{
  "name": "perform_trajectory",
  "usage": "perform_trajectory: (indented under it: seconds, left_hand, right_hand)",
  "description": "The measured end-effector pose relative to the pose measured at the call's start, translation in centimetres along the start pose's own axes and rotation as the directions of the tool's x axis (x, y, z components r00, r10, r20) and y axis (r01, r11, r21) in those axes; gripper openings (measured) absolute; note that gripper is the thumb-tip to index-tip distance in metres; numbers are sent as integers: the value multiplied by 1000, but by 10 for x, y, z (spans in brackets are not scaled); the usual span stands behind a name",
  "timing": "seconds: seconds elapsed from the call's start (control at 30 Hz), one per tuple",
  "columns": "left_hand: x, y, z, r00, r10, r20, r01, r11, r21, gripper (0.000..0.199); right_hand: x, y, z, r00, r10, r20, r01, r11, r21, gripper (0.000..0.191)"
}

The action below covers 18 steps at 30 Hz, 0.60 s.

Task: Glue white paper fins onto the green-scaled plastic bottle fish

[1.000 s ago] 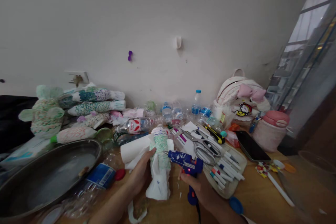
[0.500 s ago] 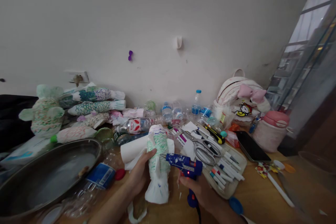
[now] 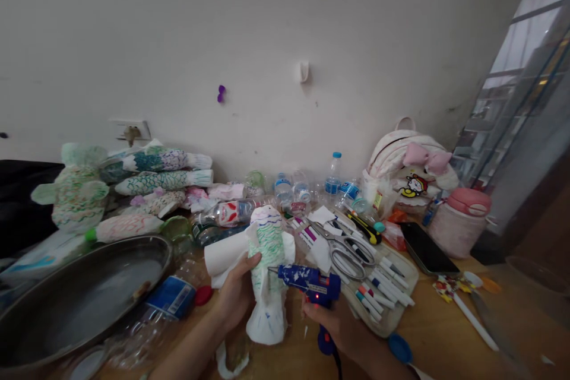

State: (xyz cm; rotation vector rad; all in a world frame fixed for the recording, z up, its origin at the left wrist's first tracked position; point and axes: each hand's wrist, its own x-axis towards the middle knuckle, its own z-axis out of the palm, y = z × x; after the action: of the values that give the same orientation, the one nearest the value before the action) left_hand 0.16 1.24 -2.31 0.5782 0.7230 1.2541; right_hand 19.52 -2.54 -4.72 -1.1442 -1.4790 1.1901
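A white paper fish (image 3: 268,249) with green scale marks and a purple wavy line lies head away from me, its tail fanned toward me. Wrapped around its left side is my left hand (image 3: 238,288), the thumb on top near a fin. In my right hand (image 3: 327,314) is a blue hot glue gun (image 3: 309,282), a red light lit on its body. The nozzle points left, over or touching the fish's middle; I cannot tell which. Behind the fish lies a white paper roll (image 3: 227,252).
To the left stands a large dark oval basin (image 3: 164,249), with more paper fish (image 3: 164,182) behind it. Crushed plastic bottles (image 3: 231,212) line the back. At right, scissors (image 3: 350,252) rest on a marker tray (image 3: 412,285), near a phone (image 3: 430,247) and a pink flask (image 3: 463,225).
The glue gun has shifted slightly left and down along the fish. The fish's head has tilted a little, showing more of its left fin near the top.
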Motion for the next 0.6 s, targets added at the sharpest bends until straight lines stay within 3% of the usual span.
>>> perform_trajectory:
  seconds: [0.2,0.37,0.6]
  left_hand:
    - [-2,1,2,1000,-8,8,8,1000,-13,50]
    - [0,-1,2,1000,1,-13,-2,999,-40,51]
    - [0,-3,-2,1000,11,-27,-12,1000,-27,52]
  right_hand:
    - [2,17,-2,998,52,-21,-53,998,-38,17]
    - [0,13,0,999,14,-48,-16,999,-37,20]
    - [3,13,4,999,-25,48,20,993,112,21]
